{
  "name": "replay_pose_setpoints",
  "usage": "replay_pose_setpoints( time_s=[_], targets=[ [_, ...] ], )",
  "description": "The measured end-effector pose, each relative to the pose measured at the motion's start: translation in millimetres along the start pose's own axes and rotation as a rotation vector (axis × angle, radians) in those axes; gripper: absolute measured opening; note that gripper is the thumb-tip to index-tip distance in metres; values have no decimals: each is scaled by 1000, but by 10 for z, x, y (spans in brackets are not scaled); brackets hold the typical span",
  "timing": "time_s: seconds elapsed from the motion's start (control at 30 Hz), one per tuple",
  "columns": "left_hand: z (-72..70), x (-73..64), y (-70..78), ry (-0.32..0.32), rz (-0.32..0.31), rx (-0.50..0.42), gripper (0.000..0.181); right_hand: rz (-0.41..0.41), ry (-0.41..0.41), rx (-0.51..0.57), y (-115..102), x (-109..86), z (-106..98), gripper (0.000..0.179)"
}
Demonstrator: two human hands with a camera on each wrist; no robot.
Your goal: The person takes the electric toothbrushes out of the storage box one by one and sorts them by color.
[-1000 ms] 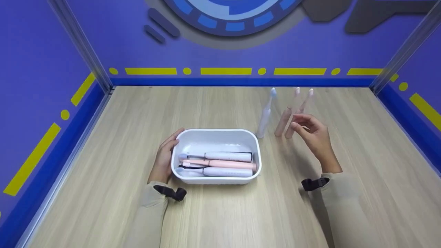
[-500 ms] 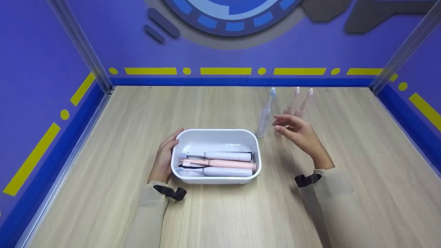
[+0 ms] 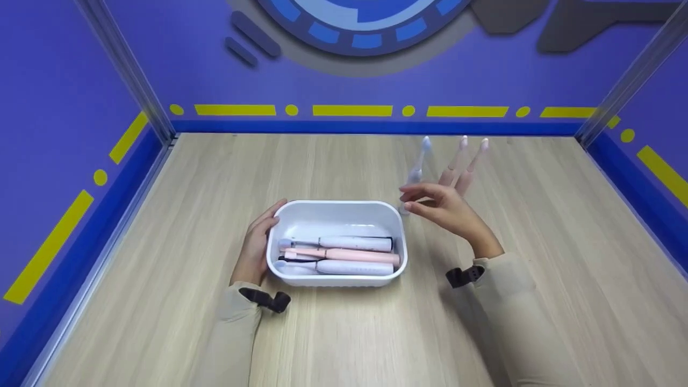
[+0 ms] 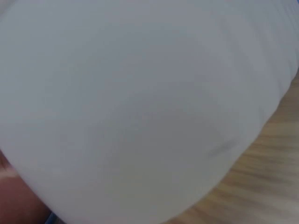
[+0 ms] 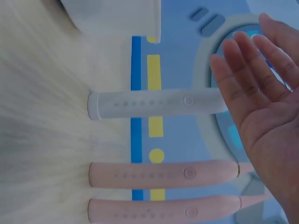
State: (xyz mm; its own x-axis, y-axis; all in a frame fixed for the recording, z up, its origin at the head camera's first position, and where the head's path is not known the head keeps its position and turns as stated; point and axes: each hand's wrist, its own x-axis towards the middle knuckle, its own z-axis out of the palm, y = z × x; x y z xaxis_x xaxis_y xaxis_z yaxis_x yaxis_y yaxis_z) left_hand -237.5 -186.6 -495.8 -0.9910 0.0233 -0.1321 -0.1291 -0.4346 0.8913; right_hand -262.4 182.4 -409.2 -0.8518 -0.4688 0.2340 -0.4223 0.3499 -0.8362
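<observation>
My left hand (image 3: 254, 248) holds the left end of a white plastic bin (image 3: 344, 281), its thumb at the rim. The bin's outer wall (image 4: 140, 102) fills most of the left wrist view. Inside lie electric toothbrushes: a white one (image 3: 357, 244), a pink one (image 3: 365, 257) and another white one (image 3: 357, 268) in front. Right of the bin, a white electric toothbrush (image 5: 140, 103) stands upright on its base. My right hand (image 3: 443, 210) is beside it, partly covering it in the head view; in the right wrist view the fingers (image 5: 247, 70) extend loosely and grip nothing.
Two pink electric toothbrushes, one (image 5: 140, 175) nearer the white one and another (image 5: 140, 211) beyond it, stand upright on the wooden table (image 3: 344, 333). Blue panels (image 3: 344, 86) with yellow markings wall in the back and sides.
My right hand has moved left, from the pink toothbrushes to the standing white one. The left hand, the bin and the toothbrushes have stayed in place.
</observation>
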Motion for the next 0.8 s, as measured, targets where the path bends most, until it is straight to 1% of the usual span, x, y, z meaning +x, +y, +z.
replay_pose_setpoints(
  time_s=[0.1,0.3,0.4,0.53,0.8],
  targets=[
    [4,1,3,8,-11,-3,49,4,-50,-17,-41,41,50,34],
    [-6,3,-4,1,2,-8,50,-5,-165,-47,-96,123,150,35],
    [-8,6,-6,0,6,-8,50,-15,-227,-86,-125,158,195,36],
    [-9,8,-10,-2,11,-14,50,-28,-289,-124,-175,202,253,35],
    [-8,4,-10,-16,21,-9,50,-6,-418,-248,-287,280,366,36]
  ],
)
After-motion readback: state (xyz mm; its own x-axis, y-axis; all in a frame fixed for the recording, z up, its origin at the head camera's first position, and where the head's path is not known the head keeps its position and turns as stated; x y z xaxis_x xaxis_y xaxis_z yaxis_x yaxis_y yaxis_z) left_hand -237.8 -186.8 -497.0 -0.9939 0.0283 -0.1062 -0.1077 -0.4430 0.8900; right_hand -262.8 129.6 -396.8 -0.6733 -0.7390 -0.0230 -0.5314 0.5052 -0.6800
